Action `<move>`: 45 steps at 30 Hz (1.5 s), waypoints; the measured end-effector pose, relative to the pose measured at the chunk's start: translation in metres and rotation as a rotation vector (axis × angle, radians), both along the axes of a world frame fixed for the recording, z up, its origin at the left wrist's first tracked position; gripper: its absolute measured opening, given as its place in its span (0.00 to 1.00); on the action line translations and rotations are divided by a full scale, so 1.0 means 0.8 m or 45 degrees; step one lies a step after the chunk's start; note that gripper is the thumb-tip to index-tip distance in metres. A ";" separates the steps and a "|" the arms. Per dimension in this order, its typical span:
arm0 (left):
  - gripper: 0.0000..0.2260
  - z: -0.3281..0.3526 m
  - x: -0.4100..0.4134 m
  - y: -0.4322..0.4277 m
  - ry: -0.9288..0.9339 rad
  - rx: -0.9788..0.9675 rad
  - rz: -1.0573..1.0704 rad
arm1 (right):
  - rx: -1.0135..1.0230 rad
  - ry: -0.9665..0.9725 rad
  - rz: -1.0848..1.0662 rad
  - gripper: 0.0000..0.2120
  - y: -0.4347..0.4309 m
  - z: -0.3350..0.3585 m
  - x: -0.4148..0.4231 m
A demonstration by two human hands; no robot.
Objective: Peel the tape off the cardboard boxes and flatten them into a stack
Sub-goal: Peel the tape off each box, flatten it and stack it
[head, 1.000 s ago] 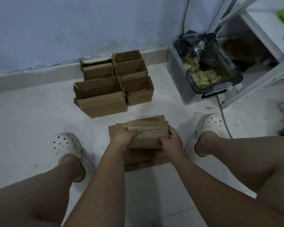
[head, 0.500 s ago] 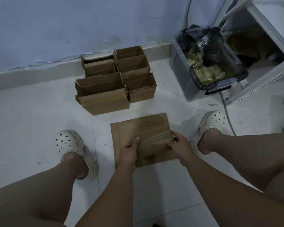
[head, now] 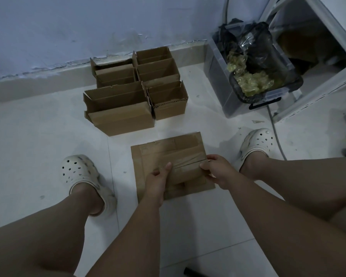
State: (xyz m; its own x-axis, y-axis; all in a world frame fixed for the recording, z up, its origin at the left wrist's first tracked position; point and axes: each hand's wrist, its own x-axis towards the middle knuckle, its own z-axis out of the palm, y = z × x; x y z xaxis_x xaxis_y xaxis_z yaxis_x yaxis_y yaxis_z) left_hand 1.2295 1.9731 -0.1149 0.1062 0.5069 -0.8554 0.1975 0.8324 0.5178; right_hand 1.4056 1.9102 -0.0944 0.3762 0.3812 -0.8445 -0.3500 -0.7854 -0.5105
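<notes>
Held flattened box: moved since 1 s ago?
Yes. The flattened box has dropped flat onto the stack, nearer the person and farther from the upright boxes by the wall.

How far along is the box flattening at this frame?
Done: flattened cardboard lies in a stack on the floor, and crumpled tape wads sit in the clear bin. In hand: the left hand and right hand grip the top flattened box, which still carries a tape strip. Left: about five open boxes stand by the wall, unflattened.
</notes>
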 end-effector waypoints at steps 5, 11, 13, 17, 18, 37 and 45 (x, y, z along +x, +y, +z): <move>0.26 0.001 0.001 0.003 0.027 0.024 0.015 | -0.019 0.091 -0.028 0.11 0.006 0.007 0.003; 0.19 -0.002 0.004 0.006 0.110 0.138 0.009 | -0.025 0.106 -0.060 0.14 0.011 0.006 0.001; 0.17 -0.002 0.006 0.006 0.121 0.143 0.007 | -0.022 0.116 -0.077 0.13 0.011 0.005 0.001; 0.15 -0.002 0.009 0.010 0.171 0.153 -0.007 | -0.021 0.135 -0.105 0.13 0.010 0.005 0.001; 0.17 -0.003 0.009 0.011 0.181 0.150 0.002 | -0.024 0.139 -0.108 0.12 0.010 0.006 0.001; 0.26 -0.006 0.013 0.026 0.305 0.228 -0.089 | -0.003 -0.267 0.246 0.28 0.018 0.006 -0.014; 0.33 0.000 0.014 0.031 0.469 0.208 -0.171 | -0.026 -0.283 0.251 0.18 0.019 0.009 -0.021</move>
State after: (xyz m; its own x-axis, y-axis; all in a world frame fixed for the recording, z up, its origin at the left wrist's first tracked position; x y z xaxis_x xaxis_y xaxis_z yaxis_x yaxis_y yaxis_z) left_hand 1.2408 1.9982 -0.1149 -0.1172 0.6413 -0.7583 0.4947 0.6998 0.5154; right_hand 1.3887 1.9256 -0.0875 0.4731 0.4489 -0.7581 -0.0713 -0.8381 -0.5408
